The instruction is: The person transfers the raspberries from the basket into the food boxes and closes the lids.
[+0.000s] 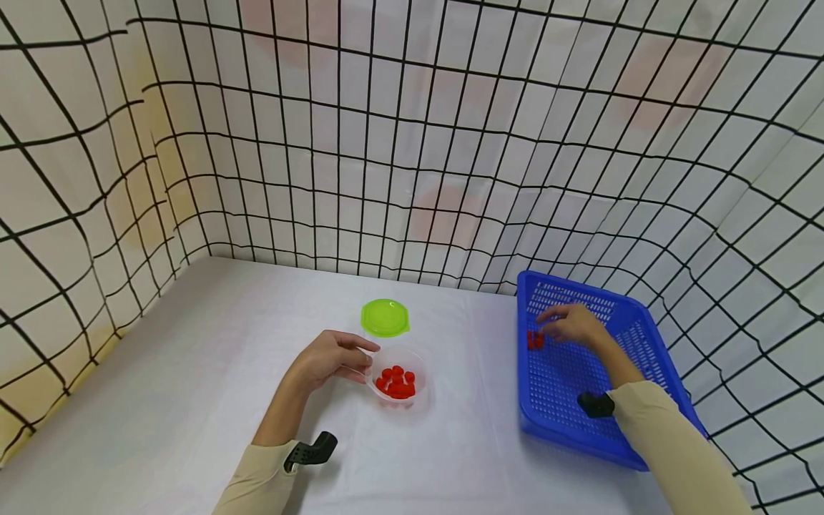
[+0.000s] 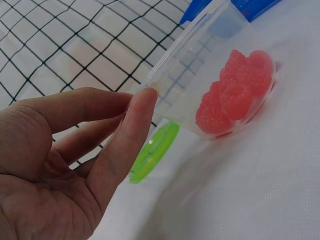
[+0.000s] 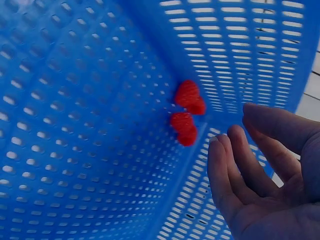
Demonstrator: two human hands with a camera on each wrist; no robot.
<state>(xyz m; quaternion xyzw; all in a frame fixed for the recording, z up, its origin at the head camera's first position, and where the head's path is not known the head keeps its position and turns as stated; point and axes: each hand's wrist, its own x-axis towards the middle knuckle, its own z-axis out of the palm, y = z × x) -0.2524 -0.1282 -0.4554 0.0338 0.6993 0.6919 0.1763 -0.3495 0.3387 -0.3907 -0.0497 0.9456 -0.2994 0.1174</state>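
My left hand (image 1: 336,357) pinches the rim of a clear plastic tub (image 2: 187,100) between thumb and fingers. Several red raspberries (image 2: 235,95) lie in the bottom of this tub, which stands on the white table. Over at the right, my right hand (image 1: 571,325) reaches inside a blue basket (image 1: 524,386), fingers spread and nothing between them. Close by its fingertips, several more raspberries (image 3: 187,95) lie on the basket floor against the wall. Behind the tub rests a round green lid (image 1: 385,318).
A black wire grid (image 1: 412,143) backed by white cloth encloses the table (image 1: 463,458) at the back and both sides. The basket's raised perforated walls surround my right hand. A black wrist camera (image 1: 312,450) sits on my left sleeve, another on the right.
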